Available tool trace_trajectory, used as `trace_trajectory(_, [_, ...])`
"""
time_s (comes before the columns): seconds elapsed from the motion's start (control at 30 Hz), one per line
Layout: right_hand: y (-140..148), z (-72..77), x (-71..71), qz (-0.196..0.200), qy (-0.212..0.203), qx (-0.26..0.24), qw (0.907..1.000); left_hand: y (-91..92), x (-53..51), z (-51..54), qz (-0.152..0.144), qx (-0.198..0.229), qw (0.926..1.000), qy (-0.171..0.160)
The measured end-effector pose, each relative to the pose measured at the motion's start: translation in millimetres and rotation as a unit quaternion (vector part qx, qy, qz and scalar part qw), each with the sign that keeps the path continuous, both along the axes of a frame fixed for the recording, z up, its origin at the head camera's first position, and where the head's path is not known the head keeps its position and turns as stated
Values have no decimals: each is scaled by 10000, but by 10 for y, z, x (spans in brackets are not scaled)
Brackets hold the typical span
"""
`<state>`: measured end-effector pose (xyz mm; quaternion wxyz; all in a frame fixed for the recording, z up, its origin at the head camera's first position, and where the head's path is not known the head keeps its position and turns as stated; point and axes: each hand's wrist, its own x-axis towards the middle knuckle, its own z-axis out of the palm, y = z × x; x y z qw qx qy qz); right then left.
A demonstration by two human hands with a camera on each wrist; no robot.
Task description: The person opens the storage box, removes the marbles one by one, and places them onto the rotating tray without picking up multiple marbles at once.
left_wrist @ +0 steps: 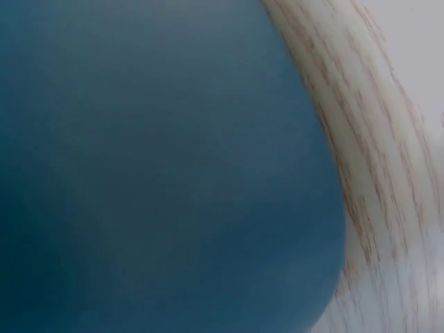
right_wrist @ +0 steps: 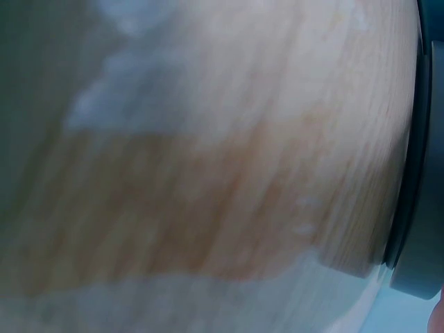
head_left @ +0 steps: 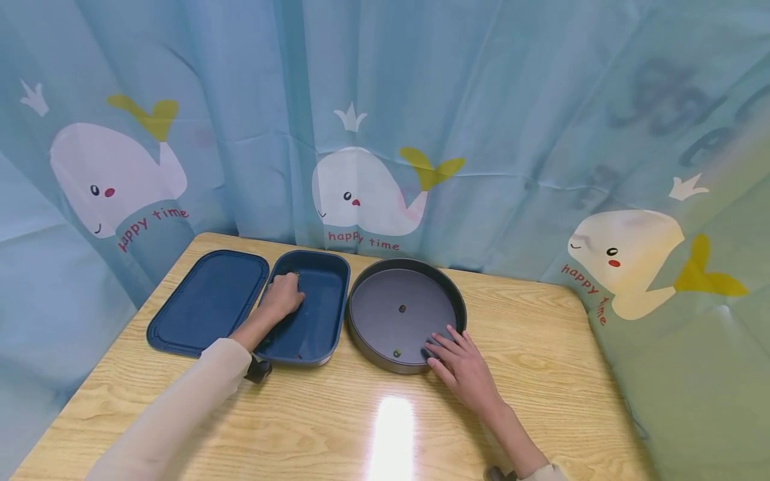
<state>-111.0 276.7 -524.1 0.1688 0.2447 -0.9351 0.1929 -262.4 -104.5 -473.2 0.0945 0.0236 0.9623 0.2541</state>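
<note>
My left hand [head_left: 285, 294] reaches down into a deep blue rectangular container [head_left: 321, 321], its fingers bent and their tips hidden from view. A tiny greenish bit shows beside its knuckles; whether the fingers pinch anything cannot be seen. The left wrist view holds mostly the blurred blue wall [left_wrist: 208, 152]. To the right stands a dark grey round pan [head_left: 367, 294], with a small brown piece [head_left: 402, 308] near its middle and a small green piece [head_left: 397, 353] by its near side. My right hand [head_left: 463, 366] rests with spread fingers over the pan's near right rim.
A flat blue lid [head_left: 207, 304] lies left of the container. Small reddish specks [head_left: 299, 356] sit at the container's near end. Everything stands on a wood-grain table [head_left: 529, 334], with a whale-print curtain [head_left: 511, 133] close behind and at the sides.
</note>
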Motion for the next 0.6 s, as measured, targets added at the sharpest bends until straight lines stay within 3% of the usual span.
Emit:
trace_trajectory(0.2, [-2,3,1,-4,-15,-8,10000,-21,11,-37,-181,76,9994,281])
trace_trajectory(0.33, [-5,7,4,-5,-12,28,10000,-31,11,-56,-218,224,9991,288])
trace_trajectory(0.6, [-5,29,11,-10,-29,10,10000,16,53,-2,-382,445,9966,577])
